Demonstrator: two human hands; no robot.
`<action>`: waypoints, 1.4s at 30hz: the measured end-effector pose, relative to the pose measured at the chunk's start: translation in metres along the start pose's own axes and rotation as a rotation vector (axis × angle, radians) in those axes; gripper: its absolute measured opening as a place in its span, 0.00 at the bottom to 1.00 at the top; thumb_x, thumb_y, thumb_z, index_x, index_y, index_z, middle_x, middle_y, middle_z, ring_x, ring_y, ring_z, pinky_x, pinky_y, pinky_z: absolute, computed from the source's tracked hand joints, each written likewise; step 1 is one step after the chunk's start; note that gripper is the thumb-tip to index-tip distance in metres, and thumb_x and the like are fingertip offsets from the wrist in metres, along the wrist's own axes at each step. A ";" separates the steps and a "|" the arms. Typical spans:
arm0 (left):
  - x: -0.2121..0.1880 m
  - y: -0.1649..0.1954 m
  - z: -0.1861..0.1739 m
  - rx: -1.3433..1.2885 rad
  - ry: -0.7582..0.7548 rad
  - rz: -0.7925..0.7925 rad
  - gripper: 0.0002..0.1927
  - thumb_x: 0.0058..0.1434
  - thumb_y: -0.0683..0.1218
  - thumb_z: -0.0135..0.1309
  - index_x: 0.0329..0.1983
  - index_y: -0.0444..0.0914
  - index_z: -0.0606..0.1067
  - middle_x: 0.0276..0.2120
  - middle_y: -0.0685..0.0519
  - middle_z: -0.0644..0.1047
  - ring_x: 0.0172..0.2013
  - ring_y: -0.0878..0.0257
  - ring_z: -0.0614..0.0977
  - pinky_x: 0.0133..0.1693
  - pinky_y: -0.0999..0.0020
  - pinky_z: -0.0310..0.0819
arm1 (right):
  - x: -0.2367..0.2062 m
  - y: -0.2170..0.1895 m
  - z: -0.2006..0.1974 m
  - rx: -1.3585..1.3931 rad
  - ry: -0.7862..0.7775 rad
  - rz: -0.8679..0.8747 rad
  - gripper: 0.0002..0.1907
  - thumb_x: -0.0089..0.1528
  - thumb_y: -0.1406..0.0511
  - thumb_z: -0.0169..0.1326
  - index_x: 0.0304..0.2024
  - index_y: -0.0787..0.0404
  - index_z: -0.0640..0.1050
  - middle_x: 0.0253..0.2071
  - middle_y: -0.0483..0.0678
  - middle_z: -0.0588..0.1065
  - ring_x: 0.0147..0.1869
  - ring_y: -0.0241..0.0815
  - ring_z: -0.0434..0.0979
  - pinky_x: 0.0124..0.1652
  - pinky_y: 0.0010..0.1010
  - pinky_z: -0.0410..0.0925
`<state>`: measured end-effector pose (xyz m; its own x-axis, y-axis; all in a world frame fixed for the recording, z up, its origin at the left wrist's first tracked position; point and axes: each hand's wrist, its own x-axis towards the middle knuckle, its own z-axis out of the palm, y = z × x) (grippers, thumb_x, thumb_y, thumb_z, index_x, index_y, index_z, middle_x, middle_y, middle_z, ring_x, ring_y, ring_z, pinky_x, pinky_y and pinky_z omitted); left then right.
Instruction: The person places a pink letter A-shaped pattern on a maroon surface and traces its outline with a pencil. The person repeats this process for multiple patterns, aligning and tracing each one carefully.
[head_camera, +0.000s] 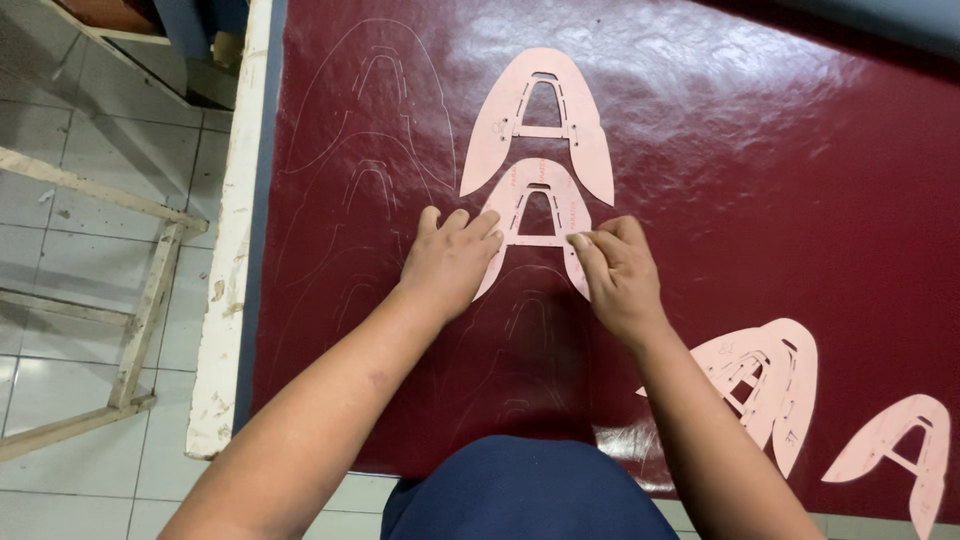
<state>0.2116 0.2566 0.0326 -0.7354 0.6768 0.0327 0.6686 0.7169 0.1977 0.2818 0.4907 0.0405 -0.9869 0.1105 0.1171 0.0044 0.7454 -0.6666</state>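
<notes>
At centre frame, the left hand and right hand press flat, fingers spread, on a pink pattern piece lying on dark red leather; steady, even pressure should prevent slipping.

We see a pale pink template, flat, thin, shaped like a wide arch with two legs spreading toward us and a triangular cut-out under the apex. It lies flat on the dark red glossy sheet, apex pointing to the sheet's far edge, about midway between near and far edges and nearer the left edge than the right. A thin crossbar spans the legs below the cut-out; narrow slots run along each leg. Faint print marks the legs, too small to read. Lower ends of both legs are covered, so we cannot tell their outline.
</notes>
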 end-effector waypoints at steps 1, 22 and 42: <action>-0.001 -0.002 -0.001 -0.002 0.012 0.006 0.18 0.61 0.42 0.47 0.53 0.45 0.79 0.60 0.58 0.72 0.54 0.58 0.74 0.55 0.48 0.60 | 0.001 -0.004 0.004 0.034 -0.014 0.011 0.09 0.71 0.62 0.55 0.47 0.59 0.82 0.38 0.49 0.74 0.41 0.41 0.76 0.42 0.32 0.70; -0.004 -0.014 -0.002 -0.067 -0.068 -0.007 0.29 0.48 0.45 0.66 0.56 0.49 0.77 0.63 0.62 0.70 0.54 0.61 0.73 0.59 0.44 0.57 | -0.028 -0.047 0.048 0.092 -0.243 -0.410 0.07 0.64 0.69 0.58 0.44 0.61 0.78 0.37 0.52 0.77 0.41 0.52 0.79 0.41 0.39 0.72; -0.005 -0.011 0.010 -0.059 0.025 -0.015 0.18 0.61 0.44 0.53 0.55 0.49 0.78 0.63 0.61 0.71 0.53 0.61 0.74 0.58 0.46 0.58 | -0.005 -0.032 0.037 0.207 -0.055 -0.067 0.08 0.69 0.65 0.55 0.47 0.63 0.79 0.38 0.52 0.80 0.39 0.40 0.81 0.41 0.30 0.73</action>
<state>0.2089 0.2466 0.0203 -0.7482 0.6613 0.0539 0.6505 0.7151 0.2559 0.2808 0.4422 0.0342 -0.9912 0.0247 0.1299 -0.0894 0.5983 -0.7963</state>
